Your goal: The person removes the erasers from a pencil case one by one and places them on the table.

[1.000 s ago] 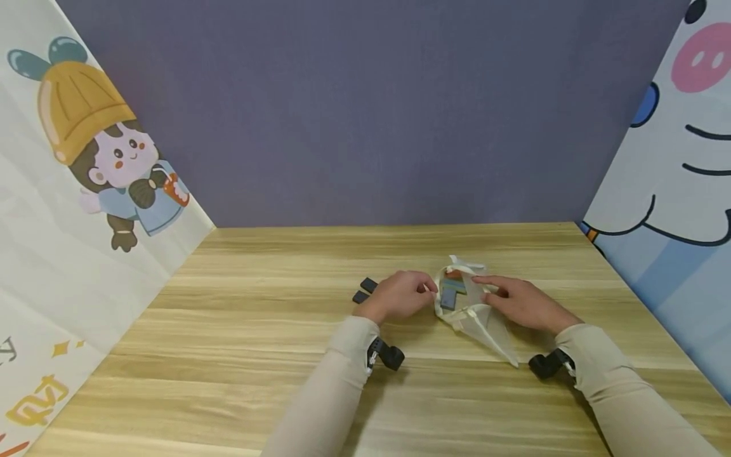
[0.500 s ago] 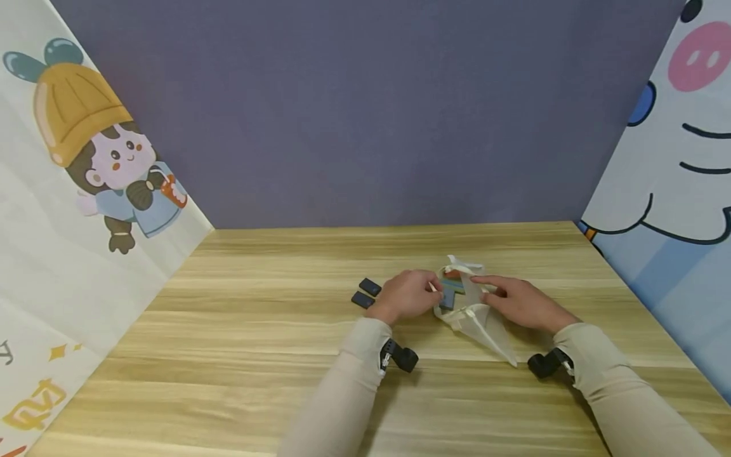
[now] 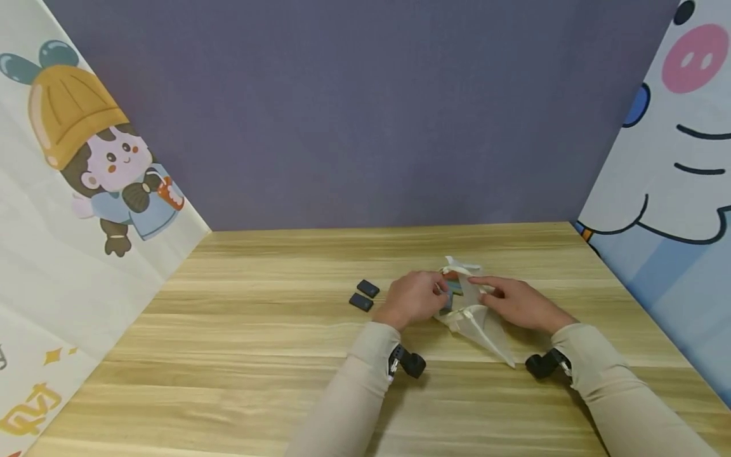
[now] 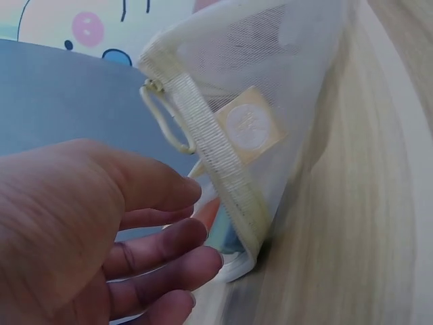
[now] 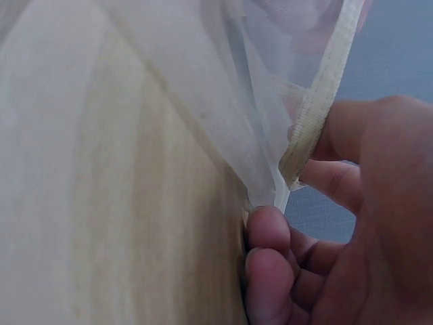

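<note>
A white mesh zip pouch (image 3: 476,327) lies on the table with its mouth facing left. Inside it show a grey-blue flat piece (image 3: 448,303) and an orange piece (image 3: 451,275). My left hand (image 3: 417,295) is at the mouth, fingertips over the grey-blue piece. In the left wrist view the fingers of that hand (image 4: 88,223) are loosely bent, with nothing seen between thumb and fingers. My right hand (image 3: 522,304) holds the pouch's edge; in the right wrist view its fingertips (image 5: 268,230) grip the mesh by the pale zip band (image 5: 321,101).
Two small dark rectangular pieces (image 3: 360,301) lie side by side on the wooden table (image 3: 228,355), left of my left hand. A cream square with a round pale label (image 4: 250,125) shows through the mesh. A grey-purple panel (image 3: 342,114) stands behind the table.
My left hand has shifted right, from beside the pouch's mouth to over it, and both dark pieces now show fully. The right hand keeps its hold on the pouch.
</note>
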Demonstrator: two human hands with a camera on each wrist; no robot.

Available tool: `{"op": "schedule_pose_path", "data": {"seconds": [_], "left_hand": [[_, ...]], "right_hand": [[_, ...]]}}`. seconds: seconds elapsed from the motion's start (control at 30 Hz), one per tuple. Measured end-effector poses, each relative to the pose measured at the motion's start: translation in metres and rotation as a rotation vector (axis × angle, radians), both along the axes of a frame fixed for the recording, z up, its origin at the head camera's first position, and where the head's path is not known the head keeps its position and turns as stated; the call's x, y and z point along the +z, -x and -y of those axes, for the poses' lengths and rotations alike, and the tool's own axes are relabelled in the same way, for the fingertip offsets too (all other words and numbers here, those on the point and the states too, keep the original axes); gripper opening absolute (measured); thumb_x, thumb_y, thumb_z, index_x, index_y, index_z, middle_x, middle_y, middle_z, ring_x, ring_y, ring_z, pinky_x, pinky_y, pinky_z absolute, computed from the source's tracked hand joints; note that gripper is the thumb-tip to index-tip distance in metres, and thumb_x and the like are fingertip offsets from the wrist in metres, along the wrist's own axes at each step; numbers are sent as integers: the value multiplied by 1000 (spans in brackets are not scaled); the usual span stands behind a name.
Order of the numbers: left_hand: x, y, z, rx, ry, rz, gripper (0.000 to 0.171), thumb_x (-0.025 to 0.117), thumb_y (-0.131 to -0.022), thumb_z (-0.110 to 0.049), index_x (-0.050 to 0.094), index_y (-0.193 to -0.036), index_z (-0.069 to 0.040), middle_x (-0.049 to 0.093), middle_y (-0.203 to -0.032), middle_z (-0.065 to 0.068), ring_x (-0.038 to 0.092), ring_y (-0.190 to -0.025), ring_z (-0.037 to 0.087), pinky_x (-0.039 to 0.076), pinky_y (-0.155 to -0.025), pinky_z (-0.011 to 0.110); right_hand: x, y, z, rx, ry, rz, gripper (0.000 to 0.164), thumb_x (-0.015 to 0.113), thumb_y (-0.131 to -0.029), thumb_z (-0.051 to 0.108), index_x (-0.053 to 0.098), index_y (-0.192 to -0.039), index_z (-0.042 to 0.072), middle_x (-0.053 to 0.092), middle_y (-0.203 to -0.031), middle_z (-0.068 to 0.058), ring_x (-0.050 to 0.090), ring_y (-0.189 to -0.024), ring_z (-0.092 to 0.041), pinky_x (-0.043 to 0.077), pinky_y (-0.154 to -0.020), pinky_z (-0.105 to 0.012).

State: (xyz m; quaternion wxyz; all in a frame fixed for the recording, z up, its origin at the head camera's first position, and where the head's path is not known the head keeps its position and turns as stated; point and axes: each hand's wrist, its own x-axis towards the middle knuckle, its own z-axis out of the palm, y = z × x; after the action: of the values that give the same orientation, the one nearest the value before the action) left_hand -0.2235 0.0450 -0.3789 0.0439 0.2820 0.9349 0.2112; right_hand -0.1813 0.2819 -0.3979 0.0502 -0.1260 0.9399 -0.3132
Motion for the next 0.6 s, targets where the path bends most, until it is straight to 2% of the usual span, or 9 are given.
{"op": "schedule_pose_path", "data": {"seconds": [0.1,0.3,0.4,0.6], "left_hand": [[-1,-1,-4,7,9,-57,12,66,-96,-37,74,-103,-30,67,-89,-18,59,-76,2,49,-69,30],[-6,-6,-12,51,64,-153,10,67,-95,-39,74,-95,-33,65,-90,-15,59,-74,7,48,-62,32],[-7,-10,-14,64,84,-161,11,67,-96,-41,74,-97,-33,63,-92,-13,60,-75,10,48,-62,32],[-8,-13,-13,93,98,-133,10,68,-94,-43,73,-96,-34,57,-91,-12,60,-76,12,48,-65,34]], "right_hand": [[1,0,-1,2,0,-4,47,53,-106,31,48,-151,17,45,-70,-2,39,-58,-16,36,-60,-34],[-2,1,-3,9,6,2,49,52,-106,33,46,-152,16,46,-73,-3,40,-61,-17,38,-64,-35],[-3,1,-3,-2,-2,2,50,52,-106,35,47,-151,16,49,-75,-2,42,-64,-17,38,-67,-37],[-1,0,-2,-2,-12,4,50,52,-106,36,46,-151,16,51,-78,-3,43,-66,-18,38,-68,-37]]}}
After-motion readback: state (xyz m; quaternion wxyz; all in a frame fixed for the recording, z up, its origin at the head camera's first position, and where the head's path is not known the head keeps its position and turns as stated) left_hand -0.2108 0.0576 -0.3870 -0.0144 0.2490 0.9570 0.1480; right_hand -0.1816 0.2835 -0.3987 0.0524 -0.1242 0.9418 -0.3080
